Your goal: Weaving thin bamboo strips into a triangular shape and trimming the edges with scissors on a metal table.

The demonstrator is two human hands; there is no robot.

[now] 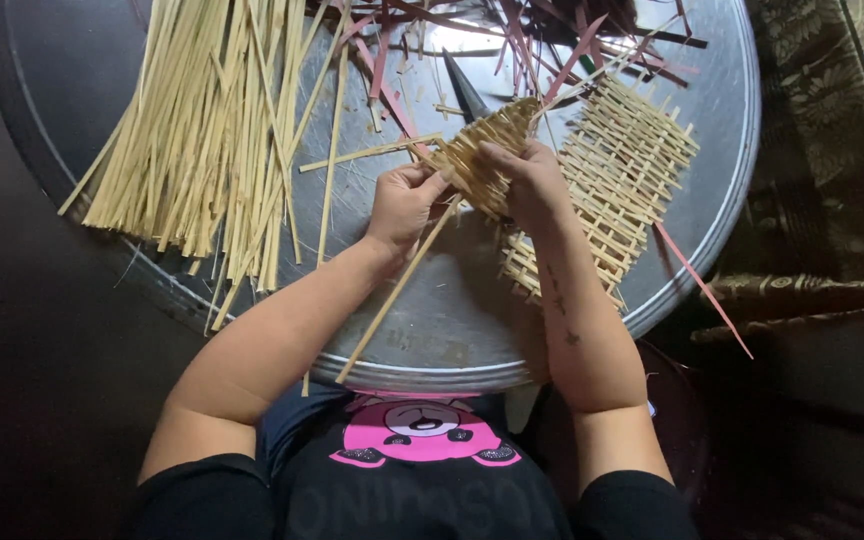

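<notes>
1. I look down at a round metal table [472,330]. It is grey and shiny, and the floor around it is dark.
2. A big bundle of pale yellow bamboo strips [202,130] lies on the left part of the table. The strips fan out toward the near edge.
3. Some thin pink strips [552,40] lie in a messy pile at the far side of the table.
4. A flat woven mat [612,190] of pale strips lies on the right part of the table. It has small square holes all over it.
5. My right hand [532,185] holds a smaller woven piece [482,150] up off the table. The fingers curl over its top and the thumb sits under it, so the piece is squeezed between them.
6. The smaller woven piece is tilted on its edge, just left of the flat mat and touching it.
7. My left hand [402,205] is right next to the woven piece. Its fingertips are pressed together, pinching one long strip [397,290] at the edge of the weave.
8. That long strip slopes down toward me and ends near the table's near edge.
9. A dark pointed blade [464,90] lies on the table just past the woven piece.
</notes>
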